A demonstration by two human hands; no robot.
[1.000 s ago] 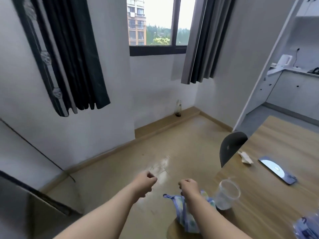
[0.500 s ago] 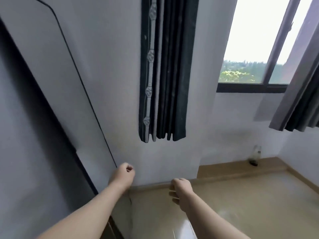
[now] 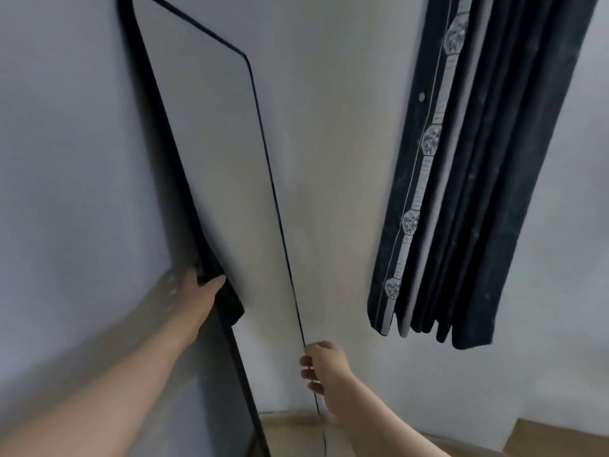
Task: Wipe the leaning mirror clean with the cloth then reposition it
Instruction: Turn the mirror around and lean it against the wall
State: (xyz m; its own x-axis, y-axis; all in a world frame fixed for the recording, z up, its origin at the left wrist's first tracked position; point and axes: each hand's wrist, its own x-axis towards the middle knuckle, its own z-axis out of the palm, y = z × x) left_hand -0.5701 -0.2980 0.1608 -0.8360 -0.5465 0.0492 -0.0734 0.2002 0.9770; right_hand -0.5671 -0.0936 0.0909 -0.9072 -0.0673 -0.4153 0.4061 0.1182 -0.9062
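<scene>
The tall leaning mirror (image 3: 214, 159) has a black frame and rests against the white wall, filling the left and middle of the view. Its glass reflects plain wall. My left hand (image 3: 194, 298) grips the thick left frame edge about halfway up, thumb on the front. My right hand (image 3: 324, 371) is lower down, with its fingers curled around the thin right edge. No cloth is in view.
A dark curtain (image 3: 461, 192) with a patterned trim strip hangs on the wall just right of the mirror. A strip of tan floor and baseboard (image 3: 534, 440) shows at the bottom right, under my right forearm.
The view swung left from the table and window to the mirror. Both hands went from loose fists in the air to gripping the mirror's two side edges.
</scene>
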